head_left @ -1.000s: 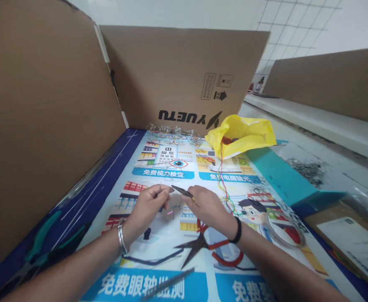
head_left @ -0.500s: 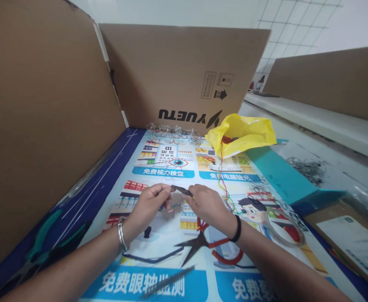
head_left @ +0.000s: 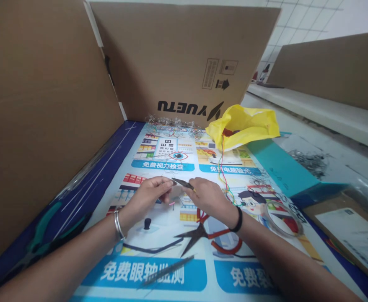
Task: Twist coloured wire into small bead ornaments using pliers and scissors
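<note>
My right hand (head_left: 207,195) is closed around pliers; their dark, narrow jaws (head_left: 182,183) point left, and the handles are mostly hidden in the palm. At the jaw tips, my left hand (head_left: 151,195) has thumb and forefinger pinched together. What it pinches is too small to make out. Below the hands lie open scissors (head_left: 199,235) with red handles, blades toward the left. Nearer to me is a bundle of thin dark rods or wires (head_left: 168,270). Red, yellow and green cords (head_left: 223,167) run down from a yellow bag (head_left: 256,126) to beside my right hand.
Cardboard panels (head_left: 177,54) stand behind and left. Tangled wire pieces (head_left: 174,126) lie along the back panel. Green-handled pliers (head_left: 42,230) rest at left. On the right are a clear ring-shaped roll (head_left: 281,218), a turquoise box flap (head_left: 291,172) and dark wire bits (head_left: 309,162). A printed sheet covers the table.
The camera view has tilted slightly downward, so the scene sits higher in the frame. Both hands keep nearly the same pose, with the pliers' tips still at my left fingertips.
</note>
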Tool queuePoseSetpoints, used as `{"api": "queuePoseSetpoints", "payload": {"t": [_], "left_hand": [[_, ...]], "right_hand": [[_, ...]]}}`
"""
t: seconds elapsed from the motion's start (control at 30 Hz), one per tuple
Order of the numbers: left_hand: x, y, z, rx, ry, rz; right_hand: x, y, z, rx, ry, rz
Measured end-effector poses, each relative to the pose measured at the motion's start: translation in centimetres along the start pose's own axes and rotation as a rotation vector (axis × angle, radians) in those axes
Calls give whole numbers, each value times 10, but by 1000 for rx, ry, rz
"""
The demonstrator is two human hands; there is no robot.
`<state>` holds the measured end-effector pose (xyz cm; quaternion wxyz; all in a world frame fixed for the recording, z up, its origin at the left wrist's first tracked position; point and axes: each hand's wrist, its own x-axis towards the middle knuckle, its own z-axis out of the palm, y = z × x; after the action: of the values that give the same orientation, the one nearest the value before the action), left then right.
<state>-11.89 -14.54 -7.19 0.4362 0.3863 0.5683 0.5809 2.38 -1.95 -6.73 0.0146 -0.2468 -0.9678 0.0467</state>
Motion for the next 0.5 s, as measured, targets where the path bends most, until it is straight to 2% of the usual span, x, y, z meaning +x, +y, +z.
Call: {"api": "queuePoseSetpoints", "payload": {"t": [0.27, 0.5], "left_hand": [[1, -2, -1, -16, 45, -49], [2, -2, -3, -43, 20, -62]], "right_hand": [[0, -3, -1, 1, -27, 18], [-1, -1, -2, -33, -26, 25]]}}
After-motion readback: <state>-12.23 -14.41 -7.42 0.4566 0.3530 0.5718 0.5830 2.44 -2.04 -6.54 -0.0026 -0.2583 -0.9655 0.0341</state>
